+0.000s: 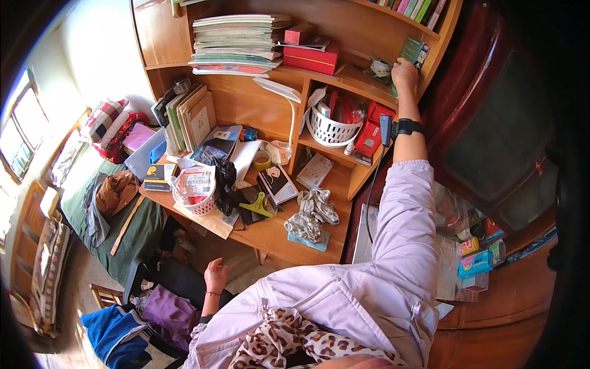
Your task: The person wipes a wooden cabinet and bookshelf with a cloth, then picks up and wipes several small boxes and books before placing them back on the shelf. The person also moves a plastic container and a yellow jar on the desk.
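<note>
My right hand [404, 74] reaches up to the right end of the hutch shelf, its fingers curled on a dark green book [411, 48] that bears writing. Part of the book is hidden behind the hand. Just left of it on the shelf lies a crumpled clear plastic bag [380, 68]. My left hand [215, 276] hangs low in front of the desk, holding nothing, with its fingers loosely bent and a little apart. Pale work gloves [313, 213] rest on a folded blue cloth [315, 241] at the desk's right side.
Left of the bag are a red box [309, 59] and a paper stack [237, 44]. Below stands a white basket [335, 127] beside a red case [371, 129]. The desk holds a lamp [291, 115], another basket [196, 203] and a yellow-green scraper [256, 205]. A clothes-covered chair [138, 276] stands lower left.
</note>
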`<state>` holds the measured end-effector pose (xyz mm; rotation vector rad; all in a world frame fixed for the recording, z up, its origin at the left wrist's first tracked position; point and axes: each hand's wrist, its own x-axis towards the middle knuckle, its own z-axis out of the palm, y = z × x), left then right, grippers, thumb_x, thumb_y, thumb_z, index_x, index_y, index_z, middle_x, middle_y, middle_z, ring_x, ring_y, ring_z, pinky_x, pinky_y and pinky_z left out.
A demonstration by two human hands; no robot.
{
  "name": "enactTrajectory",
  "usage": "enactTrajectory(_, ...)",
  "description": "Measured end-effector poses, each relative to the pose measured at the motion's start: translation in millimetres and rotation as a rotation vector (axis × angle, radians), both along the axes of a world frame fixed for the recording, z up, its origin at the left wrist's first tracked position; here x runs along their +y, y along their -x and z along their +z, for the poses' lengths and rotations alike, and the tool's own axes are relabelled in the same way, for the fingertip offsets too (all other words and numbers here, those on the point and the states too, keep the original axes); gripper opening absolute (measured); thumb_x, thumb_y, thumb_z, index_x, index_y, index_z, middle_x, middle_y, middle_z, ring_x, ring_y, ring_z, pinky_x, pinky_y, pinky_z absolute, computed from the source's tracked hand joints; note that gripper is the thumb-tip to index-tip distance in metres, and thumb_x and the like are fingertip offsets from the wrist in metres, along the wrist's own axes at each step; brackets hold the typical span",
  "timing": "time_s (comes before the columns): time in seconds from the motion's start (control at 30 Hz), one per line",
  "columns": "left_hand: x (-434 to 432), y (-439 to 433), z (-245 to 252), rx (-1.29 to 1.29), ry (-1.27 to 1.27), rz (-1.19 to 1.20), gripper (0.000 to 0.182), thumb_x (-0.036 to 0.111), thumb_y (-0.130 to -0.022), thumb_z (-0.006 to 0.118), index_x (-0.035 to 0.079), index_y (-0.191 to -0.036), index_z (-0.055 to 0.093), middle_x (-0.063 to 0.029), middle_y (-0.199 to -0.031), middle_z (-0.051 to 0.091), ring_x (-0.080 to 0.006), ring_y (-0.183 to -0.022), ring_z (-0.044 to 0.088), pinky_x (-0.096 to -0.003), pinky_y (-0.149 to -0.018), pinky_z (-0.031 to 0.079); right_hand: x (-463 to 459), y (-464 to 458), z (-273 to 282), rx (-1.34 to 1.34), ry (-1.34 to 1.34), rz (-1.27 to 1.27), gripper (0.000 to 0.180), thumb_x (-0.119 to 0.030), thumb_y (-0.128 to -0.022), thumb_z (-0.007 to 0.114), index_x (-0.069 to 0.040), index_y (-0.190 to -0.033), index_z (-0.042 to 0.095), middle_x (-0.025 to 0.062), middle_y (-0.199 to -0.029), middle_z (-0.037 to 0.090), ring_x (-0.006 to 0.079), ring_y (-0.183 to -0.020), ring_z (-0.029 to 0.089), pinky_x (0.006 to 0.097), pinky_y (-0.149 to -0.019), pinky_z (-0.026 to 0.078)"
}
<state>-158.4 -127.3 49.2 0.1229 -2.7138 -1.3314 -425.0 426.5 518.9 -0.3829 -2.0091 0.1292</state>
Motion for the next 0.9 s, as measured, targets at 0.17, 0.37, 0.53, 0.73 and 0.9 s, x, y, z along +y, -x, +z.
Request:
enactTrajectory(0.17,-7.6,-23.0,-5.5,-0.091,-0.047,0.091,0.028,0.012,-0.071,0.066,0.004,-0.098,0.063,-0.0126,-0.087,0.063,-0.0218,-0.074,0.064,-0.0313,-0.067,0.05,13.2,26.2,-8.3,-0.24,-0.208,-0.017,0.023,-0.008,-0.08,0.045,-0.001,-0.096,0.06,0.0182,-0.107,0.057,0.0337,-0.098,0.056,0.0414,-0.081,0.046)
enactTrajectory(0.37,4.1,-20.2,-5.0,-0.105,0.01,0.076,0.029,0.013,-0.071,0.065,0.005,-0.099,0.063,-0.0131,-0.087,0.064,-0.0231,-0.075,0.064,-0.0321,-0.068,0.05,17.3,32.4,-11.5,-0.306,-0.224,-0.045,0.024,-0.007,-0.08,0.042,0.001,-0.09,0.062,0.0205,-0.098,0.059,0.0352,-0.093,0.058,0.0429,-0.077,0.048)
enactTrajectory(0.53,14.4,-14.9,-8.7,-0.068,0.038,0.048,0.029,0.012,-0.07,0.066,0.006,-0.098,0.063,-0.0124,-0.087,0.064,-0.0245,-0.076,0.064,-0.0332,-0.069,0.05,22.5,31.1,-5.5,-0.29,-0.306,0.01,0.023,-0.007,-0.079,0.042,-0.002,-0.083,0.064,0.0195,-0.096,0.06,0.0355,-0.09,0.059,0.0434,-0.075,0.048)
enactTrajectory(0.73,26.7,-15.9,-4.3,-0.127,0.057,-0.015,0.029,0.012,-0.069,0.067,0.006,-0.097,0.063,-0.0126,-0.087,0.064,-0.0248,-0.075,0.063,-0.0335,-0.068,0.05,27.8,35.2,-3.3,-0.29,-0.362,0.084,0.021,-0.01,-0.078,0.043,-0.002,-0.08,0.062,0.0168,-0.091,0.06,0.0346,-0.088,0.058,0.0433,-0.075,0.047)
enactTrajectory(0.9,20.2,-9.7,0.3,-0.101,0.057,-0.05,0.029,0.012,-0.068,0.067,0.005,-0.097,0.063,-0.013,-0.087,0.063,-0.0253,-0.073,0.063,-0.0341,-0.067,0.05,32.9,36.4,-4.3,-0.275,-0.374,0.129,0.02,-0.013,-0.077,0.043,-0.005,-0.079,0.061,0.0153,-0.086,0.059,0.0342,-0.086,0.057,0.0436,-0.073,0.045)
